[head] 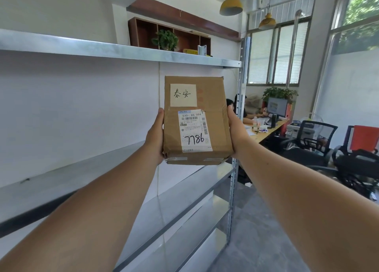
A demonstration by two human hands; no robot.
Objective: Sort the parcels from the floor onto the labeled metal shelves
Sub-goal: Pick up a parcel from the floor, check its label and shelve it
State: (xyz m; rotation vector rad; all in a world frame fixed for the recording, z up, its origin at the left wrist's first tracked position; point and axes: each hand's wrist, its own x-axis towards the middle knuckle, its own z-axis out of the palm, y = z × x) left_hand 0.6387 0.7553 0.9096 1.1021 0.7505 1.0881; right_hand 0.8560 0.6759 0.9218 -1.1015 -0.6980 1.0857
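A brown cardboard parcel [215, 99] is held upright in front of me, between two levels of the metal shelves [127, 53]. It carries a cream note with handwritten characters and a white shipping label marked 7786. My left hand [154, 137] grips its left side and my right hand [235, 130] grips its right side, both arms stretched out. The parcel hangs in the air near the right end of the rack, above the middle shelf board [61, 179], touching no shelf.
Lower shelf boards [184, 200] step down below. The rack's right upright post [241, 99] stands just behind the parcel. To the right are a desk [266, 132] with a monitor and a seated person, black office chairs [313, 140], and grey floor [256, 241].
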